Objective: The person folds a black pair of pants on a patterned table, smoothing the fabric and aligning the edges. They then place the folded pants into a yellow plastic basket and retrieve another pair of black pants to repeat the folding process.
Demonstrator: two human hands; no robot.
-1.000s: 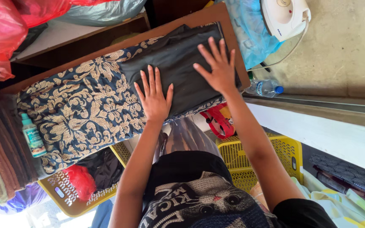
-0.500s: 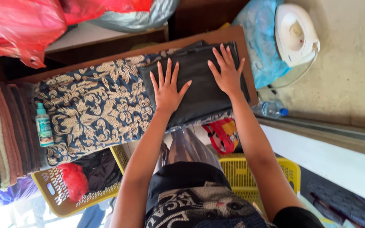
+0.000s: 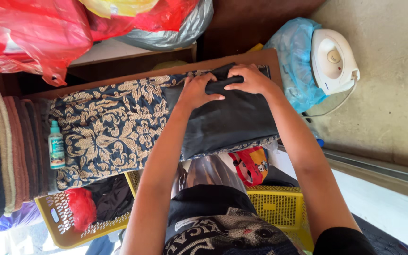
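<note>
Both hands, left hand (image 3: 195,90) and right hand (image 3: 250,79), pinch closed the far edge of the folded dark garment (image 3: 230,120) at the bench's (image 3: 119,78) right end. It looks soft, light, limp; best held by the folded edge.

Dark charcoal folded cloth garment (image 3: 232,120) lying on a patterned cover

It lies flat as a rough rectangle at the right end of the navy-and-gold floral cover; its far edge is bunched up into a thick fold, its near edge reaching the cover's rim.

One camera sits on the person's head. It looks steeply down, close over the patterned board (image 3: 109,127) and floor (image 3: 393,89).
</note>
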